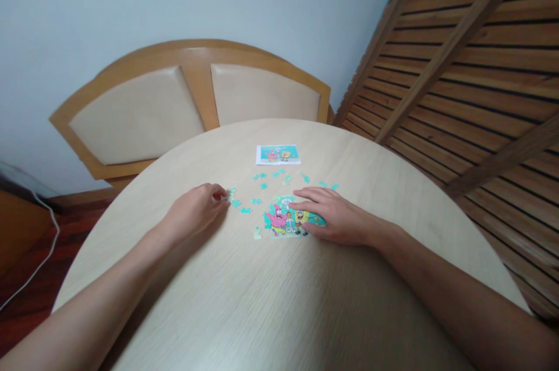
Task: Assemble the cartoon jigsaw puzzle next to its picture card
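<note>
A partly joined jigsaw puzzle [279, 222] with pink, white and yellow cartoon figures lies on the round table. My right hand [329, 214] rests over its right side, fingers spread, and hides part of the picture. To the left, my left hand [203, 205] pinches a small greenish puzzle piece [232, 192] at its fingertips. Several loose teal pieces lie between the hands, among them one puzzle piece [246, 211] near my left fingers. A pale puzzle piece [257, 233] sits just left of the joined part.
Behind the pieces lies a reference picture [279, 154] on white paper. More loose pieces are scattered in front of it. A padded wooden bench back [201, 52] stands past the table [279, 301]. Slatted wood [480, 56] rises at the right, and a white cable [55, 237] hangs at the left.
</note>
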### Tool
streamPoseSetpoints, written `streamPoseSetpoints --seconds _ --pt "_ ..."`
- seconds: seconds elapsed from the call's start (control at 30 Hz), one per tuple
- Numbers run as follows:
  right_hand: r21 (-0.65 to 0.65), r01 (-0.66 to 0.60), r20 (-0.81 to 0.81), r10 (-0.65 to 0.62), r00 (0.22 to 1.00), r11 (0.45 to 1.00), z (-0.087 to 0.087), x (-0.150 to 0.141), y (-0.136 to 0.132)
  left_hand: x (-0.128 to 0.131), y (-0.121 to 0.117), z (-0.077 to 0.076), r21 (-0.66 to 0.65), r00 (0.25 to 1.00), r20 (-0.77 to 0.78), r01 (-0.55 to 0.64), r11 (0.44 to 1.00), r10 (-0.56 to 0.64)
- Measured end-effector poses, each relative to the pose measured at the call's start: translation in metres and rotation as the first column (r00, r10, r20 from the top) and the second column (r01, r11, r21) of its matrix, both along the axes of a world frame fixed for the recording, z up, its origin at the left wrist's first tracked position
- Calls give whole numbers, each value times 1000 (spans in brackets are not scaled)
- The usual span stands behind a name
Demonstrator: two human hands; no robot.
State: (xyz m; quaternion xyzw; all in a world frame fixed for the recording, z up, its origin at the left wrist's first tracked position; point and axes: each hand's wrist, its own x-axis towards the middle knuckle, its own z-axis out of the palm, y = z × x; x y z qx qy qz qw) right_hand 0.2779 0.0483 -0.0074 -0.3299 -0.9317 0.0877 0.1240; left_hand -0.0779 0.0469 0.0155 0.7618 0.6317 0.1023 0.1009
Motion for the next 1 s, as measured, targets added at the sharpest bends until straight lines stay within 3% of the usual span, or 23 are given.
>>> streamPoseSetpoints --seconds 0.33,0.73,1.0 --pt "-18 -1 -35 0 999 1000 -1 0 0 -1 10 -12 -2 995 80 51 999 -51" --pt "-26 4 -18 -5 1000 1000 0 0 0 7 6 -5 -56 983 171 78 995 -68" --pt "-21 6 -6 -6 1000 1000 1 0 -1 9 5 -8 -59 968 234 111 992 -95"
